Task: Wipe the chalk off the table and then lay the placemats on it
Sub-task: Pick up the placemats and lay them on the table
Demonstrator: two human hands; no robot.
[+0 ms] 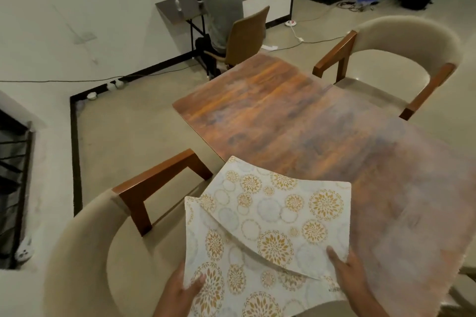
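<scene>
At 6 o'clock, frame bottom: both hands holding two placemats over near table edge + chair seat.
Top placemat (280,213): cream w/ gold floral circles, bowed; long axis runs 10 to 4 o'clock, far corner pts to 11 o'clock, over the table edge.
Lower placemat (219,265): same print, partly under top one, long axis approx 12 to 6 o'clock, near end off frame bottom.
Left hand (180,288): gripping lower mat's left edge, thumb curled on top.
Right hand (353,278): pinching the mats at their right side, thumb on top of upper mat; fingers under, hidden.
Table (296,116): wood grain, long axis 11 to 5 o'clock, pale chalky haze across surface, heaviest at 3-4 o'clock.
Near chair (85,239): beige, wood arms, 8 o'clock.
Far chair (412,33): same type, 2 o'clock.
Person (219,2): seated at small desk, 12 o'clock, back to cam.
</scene>
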